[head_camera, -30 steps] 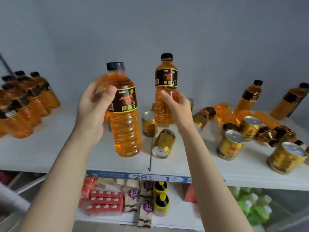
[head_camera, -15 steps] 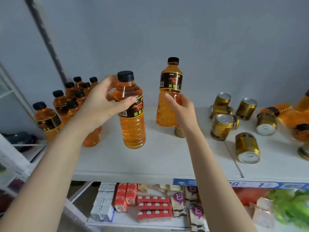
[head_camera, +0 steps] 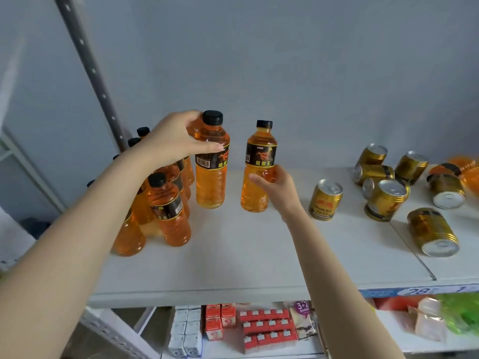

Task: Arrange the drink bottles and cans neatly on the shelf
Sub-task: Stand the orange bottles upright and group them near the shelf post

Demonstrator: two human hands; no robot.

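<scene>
My left hand (head_camera: 173, 137) grips the shoulder of an orange drink bottle (head_camera: 211, 177) with a black cap and black label. It stands upright on the white shelf (head_camera: 233, 255), right beside a group of several matching bottles (head_camera: 168, 216) at the left. My right hand (head_camera: 277, 185) holds a second, similar bottle (head_camera: 256, 182) around its middle, upright, a little to the right of the first. One gold can (head_camera: 325, 199) stands upright to the right. Several more gold cans (head_camera: 386, 198) stand or lie further right, one on its side (head_camera: 431, 231).
A grey perforated shelf post (head_camera: 103, 94) rises at the back left. Toppled orange bottles (head_camera: 464, 172) lie at the far right edge. Below the shelf's front edge (head_camera: 207, 296) sit red and white cartons (head_camera: 264, 327), snack packs and green packets (head_camera: 461, 314).
Both hands carried their bottles leftward and down toward the shelf. The left bottle now stands next to the bottle group. My view has shifted left, so the cans sit further right.
</scene>
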